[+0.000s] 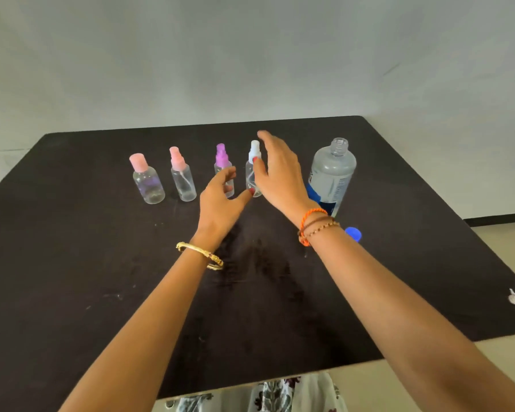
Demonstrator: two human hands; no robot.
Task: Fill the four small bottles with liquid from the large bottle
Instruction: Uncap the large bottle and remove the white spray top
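Observation:
Several small clear bottles stand in a row on the black table (pixel 72 263): one with a pink flat cap (pixel 147 181), one with a pink spray top (pixel 182 176), one with a purple spray top (pixel 222 158) and one with a white spray top (pixel 254 162). The large uncapped bottle (pixel 332 173) stands at the row's right end. My left hand (pixel 220 197) hovers with relaxed fingers in front of the purple-topped bottle, holding nothing. My right hand (pixel 280 171) reaches beside the white-topped bottle, fingers extended, partly hiding it.
A blue cap (pixel 353 233) lies on the table by my right wrist. A dark wet patch (pixel 259 263) spreads between my forearms. A small white object (pixel 513 298) lies near the right edge. Behind the table hangs a white backdrop.

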